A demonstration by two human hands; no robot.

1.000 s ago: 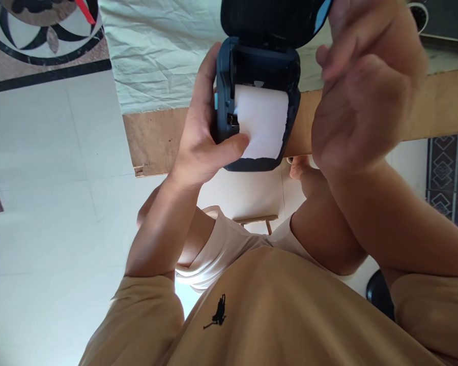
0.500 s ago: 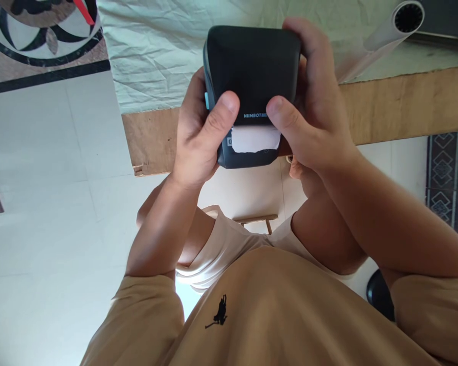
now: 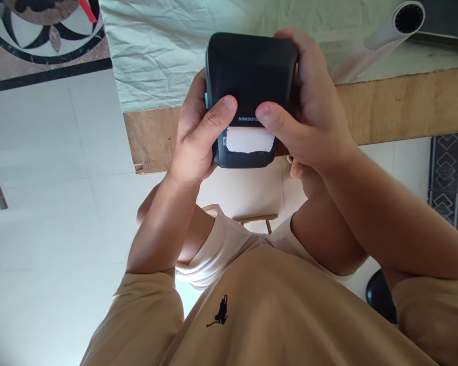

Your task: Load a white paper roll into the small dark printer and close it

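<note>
A black label printer (image 3: 252, 71) marked NIIMBOT is held up between both hands, over the front edge of the table. White label paper (image 3: 250, 140) sticks out of the slot below the brand name. My left hand (image 3: 200, 132) is closed on the printer's left side, thumb lying on the top cover near a light blue tab (image 3: 206, 100). My right hand (image 3: 309, 112) grips the right side, its thumb on the cover beside the lettering. The fingers under the printer are mostly hidden.
A pale green cloth (image 3: 156, 51) covers the table, with a bare wooden edge (image 3: 397, 109) in front. A white roll (image 3: 381, 35) lies at the right near a dark flat object (image 3: 448, 20). Below are tiled floor (image 3: 53, 218) and my legs.
The printer has shifted slightly left and tilted a little in my hands. Both hands keep their hold, and the right thumb has moved a bit left with it.
</note>
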